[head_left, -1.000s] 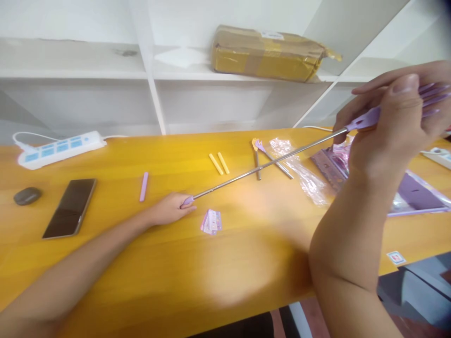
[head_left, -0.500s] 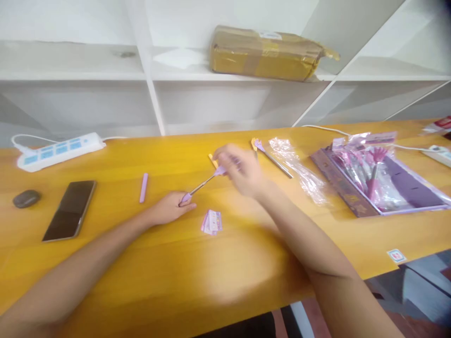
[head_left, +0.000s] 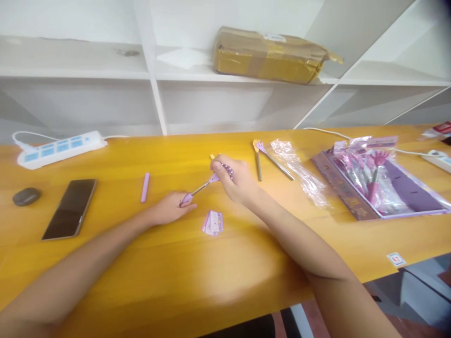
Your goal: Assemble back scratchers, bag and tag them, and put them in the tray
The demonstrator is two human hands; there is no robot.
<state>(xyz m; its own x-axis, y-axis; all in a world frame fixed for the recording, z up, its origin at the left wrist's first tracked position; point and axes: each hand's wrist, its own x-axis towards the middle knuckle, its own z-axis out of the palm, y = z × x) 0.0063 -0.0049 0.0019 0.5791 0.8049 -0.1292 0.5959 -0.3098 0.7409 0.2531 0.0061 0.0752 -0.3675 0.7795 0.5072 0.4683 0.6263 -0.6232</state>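
Observation:
A short telescopic metal rod with a purple claw head and purple end cap point(head_left: 201, 188) stretches between my two hands over the yellow table point(head_left: 176, 263). My left hand point(head_left: 171, 208) rests on the table and pinches the purple end cap. My right hand point(head_left: 234, 177) is closed around the claw head, just beyond the left hand. A small purple-and-white paper tag point(head_left: 213, 222) lies on the table right below the hands.
Two more claw rods, orange and purple point(head_left: 264, 157), lie beside a clear plastic wrapper point(head_left: 299, 171). A purple box of wrapped rods point(head_left: 373, 183) stands at right. A purple sleeve point(head_left: 144, 186), phone point(head_left: 70, 207), grey pebble-shaped object point(head_left: 26, 195) and power strip point(head_left: 59, 149) are at left. Shelves hold a cardboard parcel point(head_left: 273, 55).
The rod was drawn out long, with my right hand raised at the far right. My right hand has come in toward the left one and the rod is now collapsed short.

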